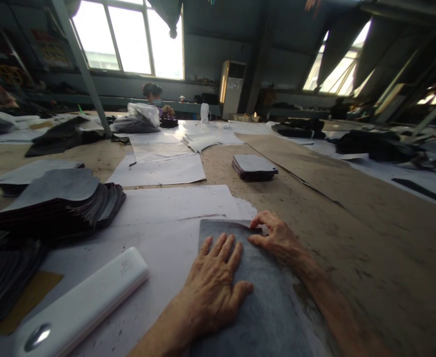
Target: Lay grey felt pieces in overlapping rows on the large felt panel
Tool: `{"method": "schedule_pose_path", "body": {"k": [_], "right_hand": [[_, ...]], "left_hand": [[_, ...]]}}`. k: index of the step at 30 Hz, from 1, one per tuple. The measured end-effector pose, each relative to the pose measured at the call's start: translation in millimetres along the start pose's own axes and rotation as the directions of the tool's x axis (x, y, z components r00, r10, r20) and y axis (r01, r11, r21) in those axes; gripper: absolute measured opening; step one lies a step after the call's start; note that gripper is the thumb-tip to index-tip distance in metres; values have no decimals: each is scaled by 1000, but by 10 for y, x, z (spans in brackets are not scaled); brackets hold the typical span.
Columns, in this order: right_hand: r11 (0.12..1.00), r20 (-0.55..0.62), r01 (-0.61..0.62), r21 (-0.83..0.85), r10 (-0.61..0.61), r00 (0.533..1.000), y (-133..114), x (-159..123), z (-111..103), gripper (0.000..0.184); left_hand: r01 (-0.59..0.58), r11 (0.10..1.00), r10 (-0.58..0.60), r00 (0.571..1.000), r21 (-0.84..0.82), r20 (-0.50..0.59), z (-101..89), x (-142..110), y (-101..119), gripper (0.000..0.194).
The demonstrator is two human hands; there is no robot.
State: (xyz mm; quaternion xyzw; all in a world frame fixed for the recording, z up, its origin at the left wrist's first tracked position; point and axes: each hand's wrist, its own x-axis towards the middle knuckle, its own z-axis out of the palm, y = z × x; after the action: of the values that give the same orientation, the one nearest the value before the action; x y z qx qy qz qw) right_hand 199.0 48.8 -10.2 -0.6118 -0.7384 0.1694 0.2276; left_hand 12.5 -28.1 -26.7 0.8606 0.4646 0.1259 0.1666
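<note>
A dark grey-blue cut fabric piece [266, 292] lies in front of me, partly over white paper. My left hand [218, 282] rests flat on it with the fingers spread. At the piece's far right corner, my right hand [273, 235] pinches the edge between thumb and fingers, and that edge is slightly lifted. The near end of the fabric runs out of the picture. A long white device with a round silver button [86, 302] lies left of my left hand.
Stacks of dark cut fabric [58, 198] stand at the left. A smaller stack [254, 166] sits beyond my hands. White paper sheets [162, 168] cover parts of the brown tabletop [389, 248]. A slanting pole [84, 69] rises at the left. Another person [153, 94] is at the far side.
</note>
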Motion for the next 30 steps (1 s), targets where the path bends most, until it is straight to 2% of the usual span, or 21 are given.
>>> {"method": "schedule_pose_path", "body": {"k": [5, 11, 14, 18, 20, 22, 24, 26, 30], "right_hand": [[985, 30, -134, 106, 132, 991, -37, -60, -36, 46], [940, 172, -222, 261, 181, 968, -32, -361, -77, 27], [937, 120, -219, 274, 193, 974, -40, -544, -35, 23], [936, -1, -184, 300, 193, 981, -36, -670, 86, 26], [934, -42, -166, 316, 189, 981, -25, -689, 133, 27], [931, -69, -149, 333, 182, 981, -12, -693, 155, 25], [930, -91, -133, 342, 174, 981, 1, -691, 160, 24], [931, -104, -125, 343, 169, 980, 12, -687, 160, 24], [937, -104, -154, 314, 195, 975, 32, -673, 170, 27]], "left_hand": [[-15, 1000, 15, 1000, 1, -24, 24, -18, -13, 63], [-22, 1000, 22, 999, 6, -36, 81, -7, -47, 65], [-28, 1000, 28, 999, 5, -34, 89, -11, -57, 64], [-38, 999, 38, 999, -15, 0, 63, -4, -59, 64], [-13, 1000, 12, 998, -12, -59, 37, 25, -78, 64], [90, 996, -89, 972, -2, -216, 9, 76, -125, 62], [246, 968, -247, 905, -48, -348, -19, 135, -201, 63], [351, 929, -370, 854, -120, -366, -44, 185, -285, 65], [415, 891, -454, 822, -185, -344, -92, 230, -403, 68]]}}
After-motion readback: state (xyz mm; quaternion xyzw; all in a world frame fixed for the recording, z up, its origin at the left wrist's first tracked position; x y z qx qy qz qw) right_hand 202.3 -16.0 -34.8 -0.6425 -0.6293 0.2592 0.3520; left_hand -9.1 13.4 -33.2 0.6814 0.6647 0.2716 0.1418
